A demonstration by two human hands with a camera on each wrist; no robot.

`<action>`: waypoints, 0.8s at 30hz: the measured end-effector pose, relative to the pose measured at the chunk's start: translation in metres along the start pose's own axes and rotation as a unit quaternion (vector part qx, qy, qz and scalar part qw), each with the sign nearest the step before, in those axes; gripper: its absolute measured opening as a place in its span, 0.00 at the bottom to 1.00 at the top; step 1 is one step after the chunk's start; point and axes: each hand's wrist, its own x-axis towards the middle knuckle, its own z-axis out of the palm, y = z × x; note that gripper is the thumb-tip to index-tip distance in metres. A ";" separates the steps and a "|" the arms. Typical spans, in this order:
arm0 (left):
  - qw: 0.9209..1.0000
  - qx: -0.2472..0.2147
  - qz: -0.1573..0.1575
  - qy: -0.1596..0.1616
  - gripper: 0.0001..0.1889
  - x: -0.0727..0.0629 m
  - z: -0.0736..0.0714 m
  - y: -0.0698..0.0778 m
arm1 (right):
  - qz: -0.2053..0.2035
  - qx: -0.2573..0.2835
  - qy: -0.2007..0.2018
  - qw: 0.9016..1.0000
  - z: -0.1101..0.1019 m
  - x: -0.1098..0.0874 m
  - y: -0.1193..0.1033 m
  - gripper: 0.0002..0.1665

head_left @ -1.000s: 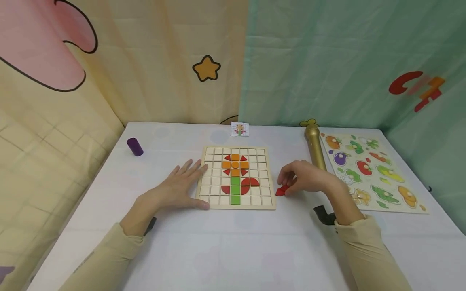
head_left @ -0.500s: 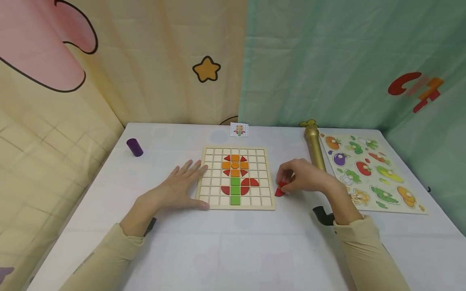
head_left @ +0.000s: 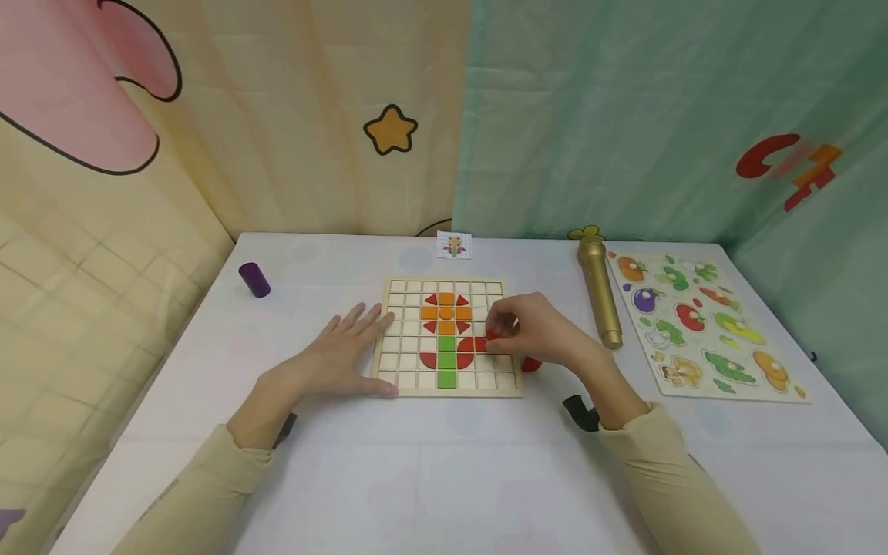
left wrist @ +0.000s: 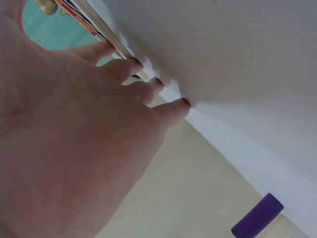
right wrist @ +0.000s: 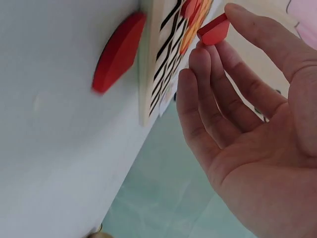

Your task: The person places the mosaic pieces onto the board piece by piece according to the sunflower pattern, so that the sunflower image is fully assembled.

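Observation:
A wooden grid board (head_left: 415,381) lies mid-table with orange, red and green pieces forming a flower. At its left edge my left hand (head_left: 333,356) rests with fingers spread, fingertips on the cloth, thumb against the frame's lower left corner. Over the board's right side, my right hand (head_left: 537,330) pinches a small red piece (right wrist: 215,30) between thumb and fingers; the right wrist view shows it held clear of the table. Another red piece with a curved edge (right wrist: 120,53) lies on the cloth just right of the board.
A small pattern card (head_left: 454,245) lies behind the board. To the right are a gold microphone-like tube (head_left: 600,294) and a vegetable puzzle board (head_left: 745,385). A purple cylinder (head_left: 254,280) stands at the far left. Curtains hang behind the table.
My right hand has picked up one red piece from beside the board and carried it left over the grid. One red piece stays on the cloth. The left hand has not moved.

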 end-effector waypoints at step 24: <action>1.000 -0.007 0.021 0.016 0.65 -0.003 0.000 -0.003 | -0.005 -0.014 0.025 1.000 0.053 0.050 -0.068 0.11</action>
